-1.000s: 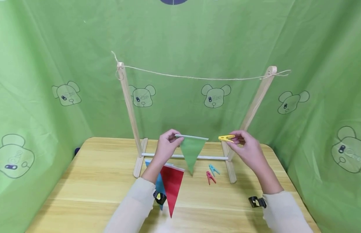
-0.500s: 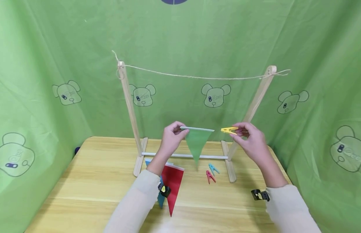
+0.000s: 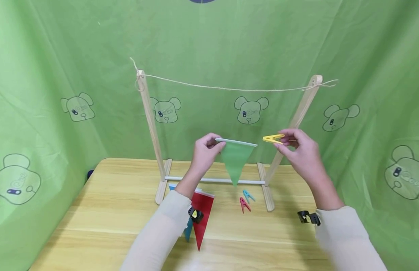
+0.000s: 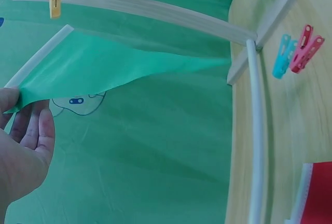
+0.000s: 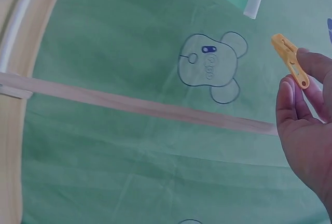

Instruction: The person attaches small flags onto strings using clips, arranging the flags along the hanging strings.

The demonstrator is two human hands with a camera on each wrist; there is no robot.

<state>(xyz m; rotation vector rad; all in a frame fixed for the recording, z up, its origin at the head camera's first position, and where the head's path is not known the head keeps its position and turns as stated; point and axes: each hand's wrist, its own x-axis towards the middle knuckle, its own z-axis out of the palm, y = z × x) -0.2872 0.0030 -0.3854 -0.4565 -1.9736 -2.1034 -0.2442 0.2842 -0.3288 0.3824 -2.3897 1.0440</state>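
Observation:
My left hand (image 3: 206,150) pinches the top left corner of a green triangular pennant (image 3: 236,158), which hangs point down from its white top edge. Between the thumb and fingers of my right hand (image 3: 299,148) is a yellow clothespin (image 3: 273,139), held just right of the pennant and apart from it. The right wrist view shows the clothespin (image 5: 290,60) gripped at one end. Above both hands a twine line (image 3: 209,87) sags between two wooden posts. A red pennant (image 3: 203,207) and a blue pennant (image 3: 172,186) lie on the table, partly hidden by my left forearm.
Pink (image 3: 244,205) and blue (image 3: 248,196) clothespins lie near the stand's right foot (image 3: 268,197). The left post (image 3: 151,124) and right post (image 3: 305,103) rise from feet joined by a white rod (image 3: 209,180). Green curtain (image 3: 209,41) surrounds the wooden table (image 3: 104,210).
Both hands have risen and shifted right, carrying the green pennant and the yellow clothespin toward the twine. The things on the table have stayed put.

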